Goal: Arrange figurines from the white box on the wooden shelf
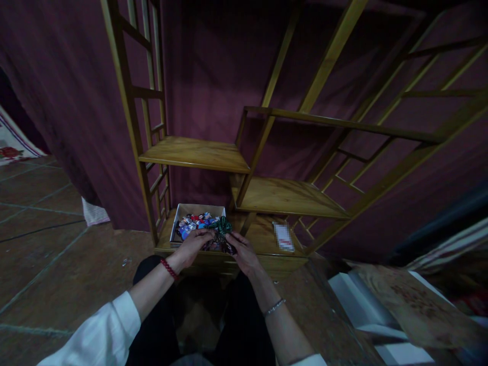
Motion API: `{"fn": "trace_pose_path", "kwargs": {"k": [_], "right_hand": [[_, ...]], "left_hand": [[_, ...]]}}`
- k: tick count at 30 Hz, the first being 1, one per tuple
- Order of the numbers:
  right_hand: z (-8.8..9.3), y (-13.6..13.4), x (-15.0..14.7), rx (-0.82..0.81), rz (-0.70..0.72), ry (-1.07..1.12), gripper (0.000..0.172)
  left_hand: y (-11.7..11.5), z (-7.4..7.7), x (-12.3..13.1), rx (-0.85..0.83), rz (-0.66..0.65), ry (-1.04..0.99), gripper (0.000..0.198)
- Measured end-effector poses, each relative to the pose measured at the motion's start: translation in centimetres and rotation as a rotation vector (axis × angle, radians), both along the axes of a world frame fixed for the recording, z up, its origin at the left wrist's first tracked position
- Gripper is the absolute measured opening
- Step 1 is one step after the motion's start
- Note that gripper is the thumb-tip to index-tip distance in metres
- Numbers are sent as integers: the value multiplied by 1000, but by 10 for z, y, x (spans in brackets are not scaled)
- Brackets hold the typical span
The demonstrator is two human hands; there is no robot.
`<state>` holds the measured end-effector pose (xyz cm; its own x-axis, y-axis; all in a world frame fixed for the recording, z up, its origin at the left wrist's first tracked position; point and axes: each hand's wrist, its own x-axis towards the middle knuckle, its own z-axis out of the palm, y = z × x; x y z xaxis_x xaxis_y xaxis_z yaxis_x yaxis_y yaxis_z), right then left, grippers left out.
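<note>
A dark green, shiny, bunched item is held up between my two hands, over the right side of an open cardboard box. It looks like gathered fabric, though its exact kind is too small to make out. My left hand is closed on its left side, fingertips pinched together. On the other side my right hand grips it with thumb and fingers. Inside the box lie several small colourful pieces in blue, red, white and silver. The hands hide the box's right front part.
The box stands on the lowest shelf of a wooden rack. A blurred white packet lies on that shelf to the right. White boxes and a brown patterned sheet are on the floor at right. A purple curtain hangs at left.
</note>
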<state>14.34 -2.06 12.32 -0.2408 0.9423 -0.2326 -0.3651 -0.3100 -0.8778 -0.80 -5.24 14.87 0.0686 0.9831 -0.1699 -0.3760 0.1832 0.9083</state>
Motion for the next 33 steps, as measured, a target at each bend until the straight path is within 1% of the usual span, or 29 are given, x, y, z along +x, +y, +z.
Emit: {"fn": "trace_pose_path", "kwargs": {"k": [4, 7, 10, 13, 17, 20, 23, 27, 30, 32, 33], "right_hand": [[0, -3, 4, 12, -2, -25, 31], [2, -6, 7, 29, 21, -42, 32], [5, -9, 11, 15, 10, -49, 33], [7, -11, 16, 22, 18, -67, 33], [12, -15, 22, 117, 30, -80, 30], [15, -17, 27, 196, -5, -82, 24], [17, -20, 31, 214, -47, -89, 20], [22, -22, 38, 233, -51, -72, 22], [27, -23, 42, 245, -52, -55, 29], [30, -23, 45, 244, -54, -52, 35], [31, -23, 46, 246, -61, -55, 36]], "left_hand": [[-4, 6, 1, -45, -1, 19, 26], [-4, 6, 5, -20, 1, 42, 27], [-3, 6, 9, 19, 11, 38, 27], [-3, 9, 15, 17, 8, 22, 28], [-4, 17, 23, -3, 9, 24, 32], [-3, 21, 30, 4, 10, 50, 32], [-2, 24, 36, 16, -2, 89, 29], [0, 29, 45, 42, 4, 101, 27], [0, 34, 51, 50, 7, 53, 41], [0, 39, 54, 54, -17, 36, 52], [1, 41, 56, 58, -37, 34, 54]]}}
